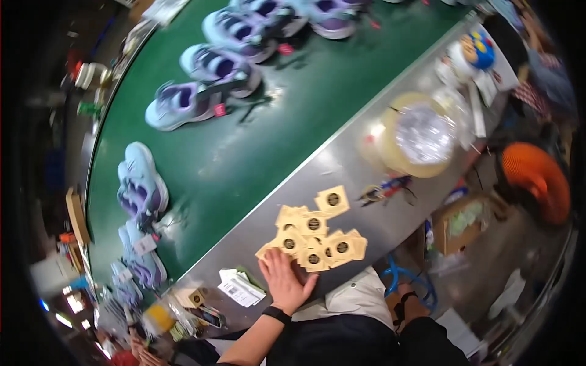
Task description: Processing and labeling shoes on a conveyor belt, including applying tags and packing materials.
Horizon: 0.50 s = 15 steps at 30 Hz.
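Observation:
My left hand [285, 282] lies palm down at the near edge of the metal ledge. Its fingers are stretched out, with the tips on a loose pile of small tan square packets [313, 258] bearing dark round marks. Beside this hand, to the left, is a small stack of white printed labels [242, 291]. My right hand [405, 294] seems to be low beside the ledge, near white shorts and a blue hose; its fingers cannot be made out.
Light blue and purple sneakers [177, 105] stand along the green belt [244, 165]. On the ledge are pliers [384, 190], a large tape roll [390, 137] and a blue-topped figure [479, 52]. An orange stool [531, 177] and a cardboard box [455, 238] are at right.

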Tool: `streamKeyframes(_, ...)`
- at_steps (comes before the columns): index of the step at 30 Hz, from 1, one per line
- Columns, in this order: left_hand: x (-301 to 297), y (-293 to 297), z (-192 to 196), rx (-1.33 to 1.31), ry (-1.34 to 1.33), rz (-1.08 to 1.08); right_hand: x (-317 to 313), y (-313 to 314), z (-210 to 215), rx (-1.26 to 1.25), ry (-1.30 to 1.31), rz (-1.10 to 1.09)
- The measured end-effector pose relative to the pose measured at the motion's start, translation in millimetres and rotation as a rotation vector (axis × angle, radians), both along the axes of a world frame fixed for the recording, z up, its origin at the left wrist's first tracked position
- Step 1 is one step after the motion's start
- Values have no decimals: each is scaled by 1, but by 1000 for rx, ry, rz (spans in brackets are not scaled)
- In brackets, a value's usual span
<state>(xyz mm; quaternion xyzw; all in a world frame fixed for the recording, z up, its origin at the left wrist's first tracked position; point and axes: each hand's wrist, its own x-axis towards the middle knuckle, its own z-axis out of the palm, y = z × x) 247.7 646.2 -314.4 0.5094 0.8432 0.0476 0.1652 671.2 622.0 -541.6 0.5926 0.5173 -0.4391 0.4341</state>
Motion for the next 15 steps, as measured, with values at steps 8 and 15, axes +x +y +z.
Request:
streamKeyframes(8,8,-5,-6,45,-64,-3,-50,62,-22,50,242,55)
streamKeyframes(15,8,2,-1,14,-94,45,-111,98,-17,113,393,170)
